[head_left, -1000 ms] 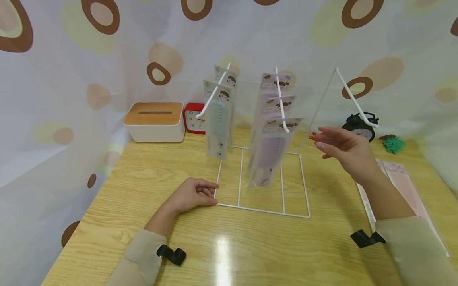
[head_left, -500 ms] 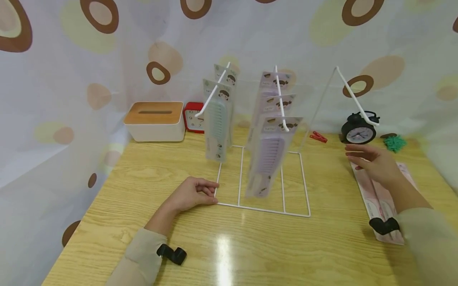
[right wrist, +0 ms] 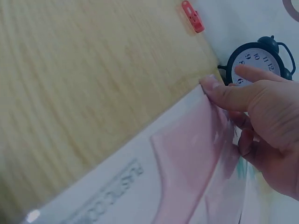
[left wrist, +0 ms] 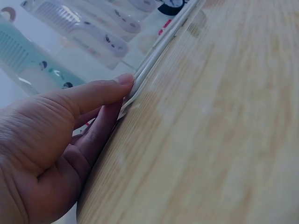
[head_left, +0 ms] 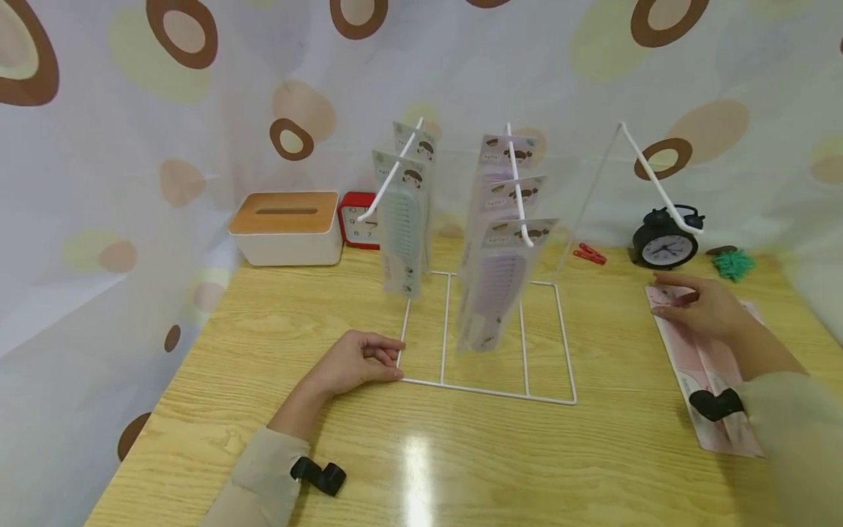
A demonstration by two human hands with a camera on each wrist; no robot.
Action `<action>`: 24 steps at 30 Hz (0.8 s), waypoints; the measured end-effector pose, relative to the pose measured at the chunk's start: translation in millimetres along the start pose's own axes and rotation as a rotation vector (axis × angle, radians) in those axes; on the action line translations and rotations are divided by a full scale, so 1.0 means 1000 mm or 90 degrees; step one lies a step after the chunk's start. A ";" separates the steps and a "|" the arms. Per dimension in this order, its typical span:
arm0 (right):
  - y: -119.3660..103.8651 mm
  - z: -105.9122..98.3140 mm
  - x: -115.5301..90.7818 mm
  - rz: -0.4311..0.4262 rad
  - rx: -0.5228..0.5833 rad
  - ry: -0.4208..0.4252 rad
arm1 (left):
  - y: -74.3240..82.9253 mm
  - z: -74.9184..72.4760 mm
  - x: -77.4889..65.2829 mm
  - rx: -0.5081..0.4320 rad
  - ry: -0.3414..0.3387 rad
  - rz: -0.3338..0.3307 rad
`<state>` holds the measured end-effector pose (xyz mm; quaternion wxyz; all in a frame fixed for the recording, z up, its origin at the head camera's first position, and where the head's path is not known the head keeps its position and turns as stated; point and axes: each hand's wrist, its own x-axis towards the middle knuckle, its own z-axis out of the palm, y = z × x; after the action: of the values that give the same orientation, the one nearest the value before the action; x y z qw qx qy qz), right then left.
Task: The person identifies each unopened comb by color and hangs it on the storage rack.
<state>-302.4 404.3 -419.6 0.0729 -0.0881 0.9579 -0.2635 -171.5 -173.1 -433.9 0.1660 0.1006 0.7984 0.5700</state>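
A white wire display rack (head_left: 487, 390) stands on the table, with green packaged combs (head_left: 402, 219) on its left hook and purple packaged combs (head_left: 500, 285) on its middle hook. My left hand (head_left: 356, 360) pinches the rack's front left corner; thumb and fingertips meet around the wire in the left wrist view. On the right, pink packaged combs (head_left: 688, 351) lie flat side by side. My right hand (head_left: 707, 311) is at their far end, its thumb on a corner of the left pack (right wrist: 187, 130) and its fingers curled at the pack's edge. My palm partly covers the packs.
The rack's right hook (head_left: 658, 176) carries nothing. Along the back stand a tissue box (head_left: 286, 230), a red clock (head_left: 360, 219) and a black alarm clock (head_left: 665, 238). A red clip (head_left: 589, 253) and a green crinkled thing (head_left: 733, 263) lie nearby.
My right hand has moved right and down from beside the rack's right hook to the pink packs. The hanging purple combs swung a little. My left hand has stayed at the rack's corner.
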 end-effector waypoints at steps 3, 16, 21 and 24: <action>-0.001 -0.005 0.002 -0.001 -0.011 -0.027 | 0.001 0.001 0.000 -0.001 -0.002 0.003; -0.010 0.010 0.005 0.021 0.019 0.082 | 0.002 -0.001 -0.001 0.006 0.000 0.003; -0.014 0.011 0.004 0.061 0.048 0.113 | 0.002 0.000 -0.001 0.002 0.000 0.003; -0.016 0.011 0.002 0.052 0.094 0.133 | 0.002 0.001 -0.002 0.001 0.001 0.000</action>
<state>-300.2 385.0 -420.5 -0.0102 -0.0155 0.9410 -0.3378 -169.7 -172.5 -431.5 0.1649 0.1004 0.7992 0.5692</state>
